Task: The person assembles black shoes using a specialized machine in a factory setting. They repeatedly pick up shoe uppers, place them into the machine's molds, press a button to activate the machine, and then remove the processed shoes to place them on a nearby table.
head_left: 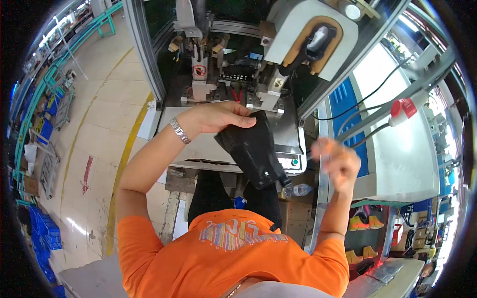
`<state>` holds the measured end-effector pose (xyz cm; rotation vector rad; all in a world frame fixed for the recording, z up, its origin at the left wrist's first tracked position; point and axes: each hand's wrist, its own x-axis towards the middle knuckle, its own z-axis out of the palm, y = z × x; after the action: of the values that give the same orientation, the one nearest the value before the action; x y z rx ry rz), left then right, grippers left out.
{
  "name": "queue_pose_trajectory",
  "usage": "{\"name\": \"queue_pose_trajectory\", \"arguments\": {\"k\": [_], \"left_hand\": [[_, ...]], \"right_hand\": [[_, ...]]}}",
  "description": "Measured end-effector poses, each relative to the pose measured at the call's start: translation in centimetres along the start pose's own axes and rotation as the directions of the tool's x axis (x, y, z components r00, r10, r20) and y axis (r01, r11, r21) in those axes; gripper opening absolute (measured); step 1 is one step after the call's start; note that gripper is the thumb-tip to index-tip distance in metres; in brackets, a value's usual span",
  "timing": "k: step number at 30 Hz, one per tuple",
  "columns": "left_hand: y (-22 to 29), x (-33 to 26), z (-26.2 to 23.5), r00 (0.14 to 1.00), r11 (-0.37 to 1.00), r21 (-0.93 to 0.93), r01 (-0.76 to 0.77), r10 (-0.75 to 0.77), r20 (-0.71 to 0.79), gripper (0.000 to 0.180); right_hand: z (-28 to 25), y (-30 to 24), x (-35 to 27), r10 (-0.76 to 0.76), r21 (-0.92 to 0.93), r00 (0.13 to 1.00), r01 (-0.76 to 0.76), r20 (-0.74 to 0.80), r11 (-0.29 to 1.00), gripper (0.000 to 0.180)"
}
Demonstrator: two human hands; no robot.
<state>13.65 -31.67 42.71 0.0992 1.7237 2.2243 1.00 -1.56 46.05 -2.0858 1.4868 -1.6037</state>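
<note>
My left hand [226, 117], with a metal watch band on its wrist, grips the upper end of a black, limp, flat piece of material [250, 149]. The thumb lies on top of the piece. It hangs slanting down to the right, over the front edge of the machine's light table [198, 141], with a small bright spot near its lower end. My right hand [338, 161] is raised off to the right, apart from the piece and close to the machine's right side. Motion smears its fingers, so whether it holds anything does not show.
Ahead stands a metal-framed machine with clamps [201, 89] and a rounded white head [318, 39]. A green button [295, 162] sits at its front right corner. A plastic bottle [298, 189] lies below. At right are a white-and-blue cabinet [392, 149] and yellow-orange shoes [365, 223].
</note>
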Motion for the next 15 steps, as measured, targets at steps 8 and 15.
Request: {"name": "queue_pose_trajectory", "arguments": {"k": [8,15], "left_hand": [[3.1,-4.3,1.1,0.993,0.851,0.521,0.072,-0.01,-0.121,0.027],[5.1,-13.0,-2.8,0.974,0.811,0.58,0.081,0.058,-0.217,0.022]], "right_hand": [[7.4,11.1,10.0,0.219,0.333,0.787,-0.471,0.577,0.817,0.037],[9.8,11.6,14.8,0.266,0.417,0.712,-0.626,0.649,0.659,0.022]]}}
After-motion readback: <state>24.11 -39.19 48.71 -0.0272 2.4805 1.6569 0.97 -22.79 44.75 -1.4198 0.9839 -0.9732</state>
